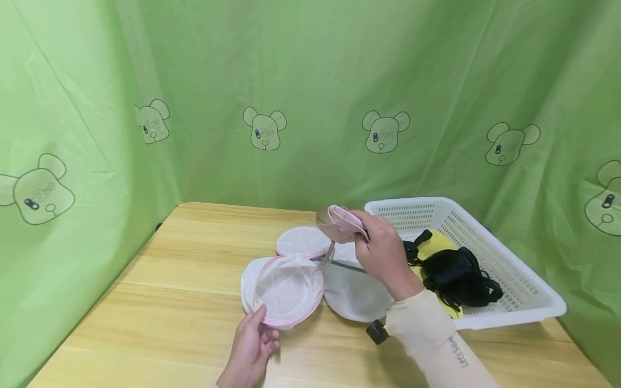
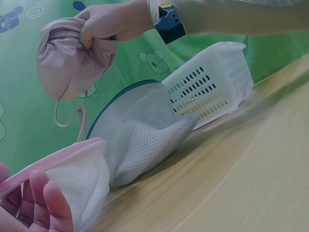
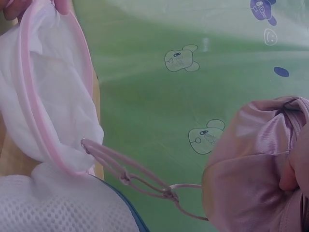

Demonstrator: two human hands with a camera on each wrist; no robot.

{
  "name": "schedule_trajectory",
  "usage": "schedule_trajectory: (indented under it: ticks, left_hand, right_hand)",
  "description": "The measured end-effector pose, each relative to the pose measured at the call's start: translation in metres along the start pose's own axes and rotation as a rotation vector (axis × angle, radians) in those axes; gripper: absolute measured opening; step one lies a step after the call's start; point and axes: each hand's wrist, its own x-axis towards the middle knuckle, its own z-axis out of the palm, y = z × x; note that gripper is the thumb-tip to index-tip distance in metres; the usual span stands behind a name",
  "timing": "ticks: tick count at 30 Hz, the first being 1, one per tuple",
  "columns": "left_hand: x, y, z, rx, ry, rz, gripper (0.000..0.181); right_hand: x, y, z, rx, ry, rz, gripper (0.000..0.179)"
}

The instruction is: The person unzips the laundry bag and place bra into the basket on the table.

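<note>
My right hand [image 1: 383,250] holds a folded, shiny pink bra [image 1: 342,223] up above the table. Its thin straps [image 3: 149,176] hang down to the mouth of a white mesh laundry bag [image 1: 286,296] with pink zip edging. With thumb and fingers, my left hand [image 1: 252,345] pinches the near rim of this bag, which gapes upward, its round lid [image 1: 298,240] folded back behind. Beneath the bra lies a coarser mesh laundry bag [image 2: 140,140] with a dark blue-green edge, partly hidden by my right hand in the head view.
A white plastic basket [image 1: 526,283] stands at the right of the wooden table [image 1: 160,302]. Inside it are a black strapped item [image 1: 453,275] and something yellow [image 1: 436,243]. A green curtain [image 1: 320,59] hangs behind and along both sides.
</note>
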Motion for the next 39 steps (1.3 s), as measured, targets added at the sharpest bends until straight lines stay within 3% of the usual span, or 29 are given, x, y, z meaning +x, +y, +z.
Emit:
schedule_trajectory:
  ticks: [39]
  left_hand:
    - [0.001,-0.001,-0.002,-0.003,-0.006,-0.015,0.04]
  right_hand:
    - [0.007,0.018,-0.036,-0.005,0.064,0.11,0.037]
